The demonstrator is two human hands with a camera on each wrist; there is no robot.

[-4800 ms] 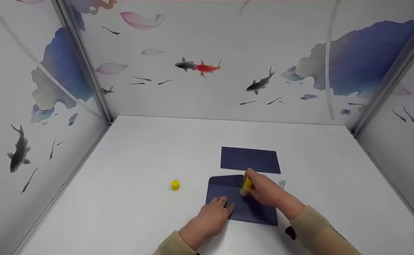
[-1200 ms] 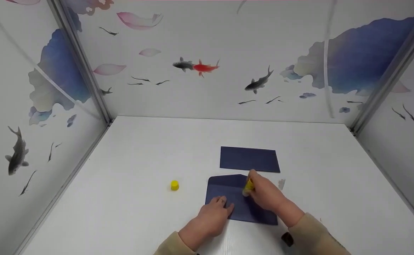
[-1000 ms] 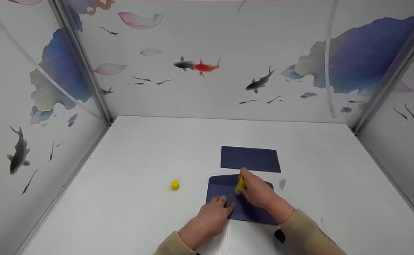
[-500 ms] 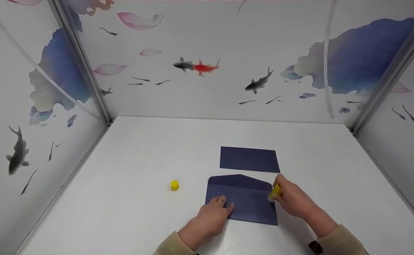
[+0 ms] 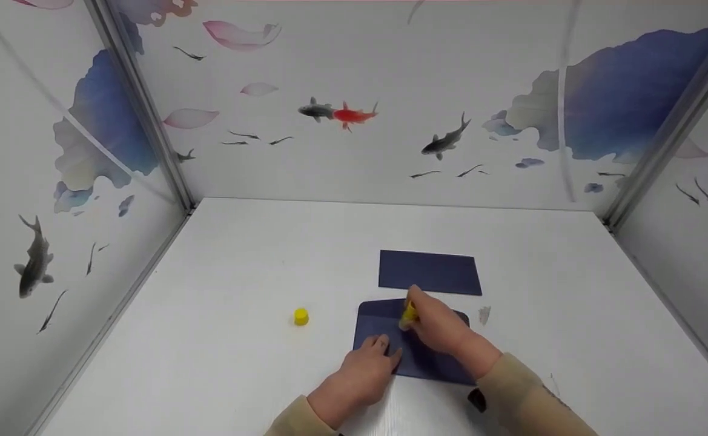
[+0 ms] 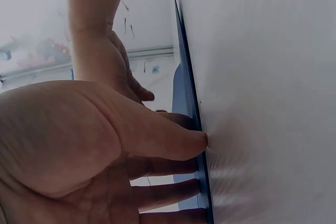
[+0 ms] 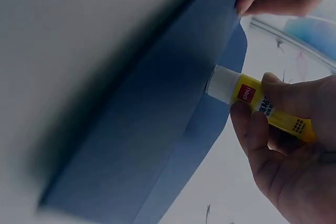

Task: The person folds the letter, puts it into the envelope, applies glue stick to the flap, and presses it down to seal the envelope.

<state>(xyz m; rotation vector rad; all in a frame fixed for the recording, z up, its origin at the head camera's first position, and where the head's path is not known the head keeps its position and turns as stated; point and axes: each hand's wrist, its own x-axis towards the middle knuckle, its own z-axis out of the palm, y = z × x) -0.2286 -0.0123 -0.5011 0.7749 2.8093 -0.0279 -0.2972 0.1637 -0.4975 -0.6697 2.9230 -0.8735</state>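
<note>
A dark blue envelope [image 5: 378,324] lies on the white table with its pointed flap spread out away from me. On its lower left part rests my left hand [image 5: 366,372], the fingertips pressing it down; in the left wrist view the thumb [image 6: 178,140] reaches its near edge. My right hand [image 5: 441,324] grips a yellow glue stick [image 7: 247,94] between thumb and fingers. The white end of the stick touches the envelope near the flap's fold in the right wrist view. The right hand and forearm hide the envelope's right part in the head view.
A dark blue rectangle of paper or card [image 5: 429,272] lies just beyond the envelope. To the left stands a small yellow cap [image 5: 301,316]. A greyish smudge or scrap [image 5: 484,315] shows right of the envelope. Printed white walls [image 5: 354,163] enclose the table.
The right hand strokes the glue stick sideways over the envelope; half a second ago it was at the right edge, now near the middle. The left hand stays in place.
</note>
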